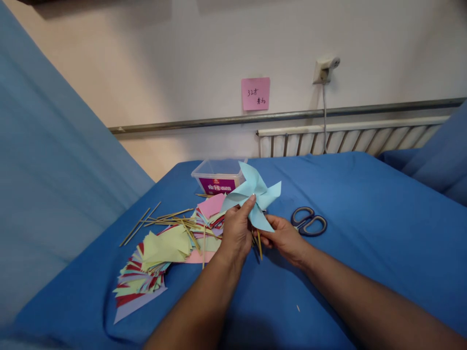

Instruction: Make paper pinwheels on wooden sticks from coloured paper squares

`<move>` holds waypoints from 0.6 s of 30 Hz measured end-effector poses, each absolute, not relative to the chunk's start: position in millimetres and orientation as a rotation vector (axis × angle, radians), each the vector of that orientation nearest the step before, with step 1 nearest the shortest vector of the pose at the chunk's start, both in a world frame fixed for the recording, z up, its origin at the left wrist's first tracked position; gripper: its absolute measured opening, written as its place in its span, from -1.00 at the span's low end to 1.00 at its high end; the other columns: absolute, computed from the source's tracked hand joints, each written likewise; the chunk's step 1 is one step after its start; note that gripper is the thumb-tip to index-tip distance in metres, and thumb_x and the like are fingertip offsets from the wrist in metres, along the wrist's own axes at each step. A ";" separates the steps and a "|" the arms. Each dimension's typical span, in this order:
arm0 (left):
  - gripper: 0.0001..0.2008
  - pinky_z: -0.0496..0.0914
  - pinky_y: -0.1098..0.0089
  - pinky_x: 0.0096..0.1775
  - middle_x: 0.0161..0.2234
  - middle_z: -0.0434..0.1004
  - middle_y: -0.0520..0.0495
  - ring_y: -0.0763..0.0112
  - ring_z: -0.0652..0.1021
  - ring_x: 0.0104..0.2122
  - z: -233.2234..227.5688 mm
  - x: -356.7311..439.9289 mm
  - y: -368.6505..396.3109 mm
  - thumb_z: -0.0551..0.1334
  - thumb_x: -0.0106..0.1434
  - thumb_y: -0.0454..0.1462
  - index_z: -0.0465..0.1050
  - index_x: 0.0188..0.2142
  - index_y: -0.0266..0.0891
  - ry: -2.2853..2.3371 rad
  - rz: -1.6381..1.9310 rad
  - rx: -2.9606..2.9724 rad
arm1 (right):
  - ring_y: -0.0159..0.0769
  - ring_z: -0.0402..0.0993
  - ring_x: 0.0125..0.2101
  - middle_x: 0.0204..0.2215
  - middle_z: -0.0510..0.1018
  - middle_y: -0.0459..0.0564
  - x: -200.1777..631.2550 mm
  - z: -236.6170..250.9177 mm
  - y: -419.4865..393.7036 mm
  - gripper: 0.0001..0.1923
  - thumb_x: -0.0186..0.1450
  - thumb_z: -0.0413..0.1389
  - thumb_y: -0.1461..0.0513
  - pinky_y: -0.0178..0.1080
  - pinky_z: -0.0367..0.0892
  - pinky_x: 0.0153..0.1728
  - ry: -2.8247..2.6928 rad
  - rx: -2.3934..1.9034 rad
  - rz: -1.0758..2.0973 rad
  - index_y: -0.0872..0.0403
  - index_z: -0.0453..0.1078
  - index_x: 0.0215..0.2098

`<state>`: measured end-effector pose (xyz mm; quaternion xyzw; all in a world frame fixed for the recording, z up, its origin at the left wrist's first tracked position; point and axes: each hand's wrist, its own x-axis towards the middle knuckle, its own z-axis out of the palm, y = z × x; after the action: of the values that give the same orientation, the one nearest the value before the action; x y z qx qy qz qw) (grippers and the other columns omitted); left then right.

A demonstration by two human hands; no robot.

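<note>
Blue cloth point(346, 204) covers the work surface, which butts against a pale wall carrying a pink note point(255, 93) and a radiator point(350, 138). Both hands meet at centre, lifted off the cloth. Left hand point(237, 231) pinches the hub of a light-blue paper pinwheel point(253, 194), likely pressing the folded tips together. Right hand point(284, 238) grips the wooden stick point(259, 244) under it, apparently steadying it. Within reach lie spare sticks point(164, 218), cut coloured paper point(153, 262), scissors point(309, 221) and a plastic tub point(217, 176).
</note>
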<state>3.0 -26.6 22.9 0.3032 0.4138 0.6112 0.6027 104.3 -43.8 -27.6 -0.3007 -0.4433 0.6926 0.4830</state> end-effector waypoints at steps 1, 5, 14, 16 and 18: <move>-0.66 0.21 0.49 -0.66 -0.64 0.39 0.06 0.52 0.37 -0.70 22.4 2.8 -25.9 0.45 -0.13 -0.18 0.41 -0.45 -0.34 0.975 1.454 0.684 | -0.55 0.13 -0.67 -0.65 0.36 -0.20 103.8 -27.6 -43.8 -0.75 0.11 0.26 0.10 -0.41 0.00 -0.63 -1.091 -0.738 1.687 0.12 0.37 -0.45; -0.67 0.27 0.48 -0.63 -0.61 0.45 0.03 0.51 0.40 -0.68 22.6 1.6 -24.4 0.46 -0.15 -0.22 0.44 -0.43 -0.36 0.982 1.523 0.666 | -0.51 0.19 -0.67 -0.67 0.36 -0.20 106.0 -27.6 -41.1 -0.70 0.08 0.27 0.04 -0.39 0.07 -0.61 -1.118 -0.791 1.656 0.10 0.40 -0.45; -0.66 0.43 0.36 -0.41 -0.48 0.58 -0.12 0.31 0.57 -0.52 20.8 2.9 -23.9 0.46 -0.17 -0.29 0.51 -0.37 -0.40 0.958 1.477 0.660 | -0.48 0.25 -0.57 -0.46 0.46 -0.12 124.1 -23.1 -28.1 -0.64 0.04 0.32 0.08 -0.36 0.15 -0.54 -0.912 -0.740 1.439 0.08 0.41 -0.27; -0.68 0.43 0.37 -0.40 -0.48 0.59 -0.13 0.31 0.57 -0.51 18.7 3.9 -24.3 0.45 -0.16 -0.31 0.51 -0.37 -0.40 0.946 1.440 0.663 | -0.47 0.24 -0.57 -0.51 0.42 -0.16 125.9 -21.9 -26.6 -0.64 0.04 0.32 0.08 -0.36 0.14 -0.54 -0.871 -0.735 1.428 0.07 0.39 -0.29; -0.70 0.44 0.37 -0.38 -0.46 0.59 -0.13 0.31 0.57 -0.50 17.2 5.0 -24.9 0.43 -0.13 -0.32 0.51 -0.36 -0.39 0.933 1.419 0.640 | -0.48 0.23 -0.58 -0.53 0.40 -0.18 127.3 -21.5 -25.3 -0.67 0.05 0.31 0.08 -0.36 0.13 -0.54 -0.842 -0.726 1.437 0.07 0.39 -0.31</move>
<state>5.0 -24.9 17.2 0.2778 0.4049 0.6161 0.6158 127.3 -25.3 -21.5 -0.3150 -0.3656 0.6235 0.6151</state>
